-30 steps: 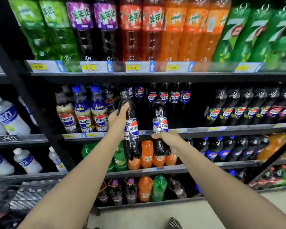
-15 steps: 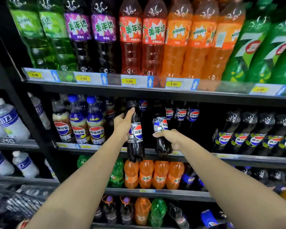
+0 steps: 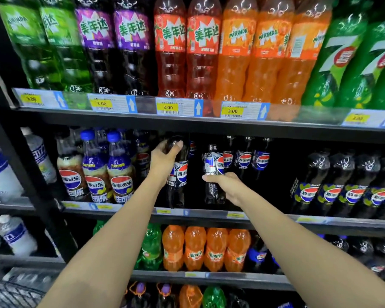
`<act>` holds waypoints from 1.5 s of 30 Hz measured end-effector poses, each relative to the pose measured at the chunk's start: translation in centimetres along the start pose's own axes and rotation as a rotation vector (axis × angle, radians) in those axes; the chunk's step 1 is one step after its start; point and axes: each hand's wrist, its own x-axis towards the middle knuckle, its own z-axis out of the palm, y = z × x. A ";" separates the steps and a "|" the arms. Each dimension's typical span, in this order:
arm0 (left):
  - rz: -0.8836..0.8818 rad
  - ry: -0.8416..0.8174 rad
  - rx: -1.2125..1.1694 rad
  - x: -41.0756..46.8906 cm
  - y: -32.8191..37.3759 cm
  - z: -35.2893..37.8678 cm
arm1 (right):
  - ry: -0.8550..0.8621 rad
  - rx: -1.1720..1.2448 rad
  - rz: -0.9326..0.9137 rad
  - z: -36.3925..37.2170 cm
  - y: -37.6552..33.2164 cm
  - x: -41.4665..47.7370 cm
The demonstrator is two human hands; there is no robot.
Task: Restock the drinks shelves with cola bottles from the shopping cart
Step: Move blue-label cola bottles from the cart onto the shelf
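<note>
My left hand (image 3: 165,160) grips the neck and shoulder of a dark cola bottle (image 3: 178,187) that stands upright at the front of the middle shelf (image 3: 265,216). My right hand (image 3: 226,185) holds a second dark cola bottle (image 3: 212,165) round its lower body, upright, just right of the first. More cola bottles (image 3: 245,160) stand in a row deeper in the same shelf bay. The shopping cart (image 3: 11,292) shows as wire mesh at the bottom left corner.
Blue-capped cola bottles (image 3: 118,174) stand left of my hands, black cola bottles (image 3: 351,187) to the right. Large green, purple, red and orange soda bottles (image 3: 236,52) fill the upper shelf behind price tags. Orange and green bottles sit below. Water bottles (image 3: 0,174) are at far left.
Both hands have pushed the two cola bottles up and in onto the middle shelf. The view has moved closer to the shelves and tilted upward.
</note>
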 end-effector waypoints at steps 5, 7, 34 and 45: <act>0.053 -0.069 0.018 0.6 -1.8 -0.9 | 0.003 -0.018 -0.096 1.3 2.0 1.6; 0.049 -0.095 0.047 0.9 -3.1 -1.1 | 0.034 -0.036 -0.138 2.2 3.5 2.9; -0.014 -0.310 0.413 -2.9 -4.9 -4.4 | 0.312 -0.321 -0.133 5.8 4.7 1.5; 0.081 -0.196 0.451 -2.2 -6.6 -3.9 | 0.390 -0.344 -0.223 7.0 5.4 2.5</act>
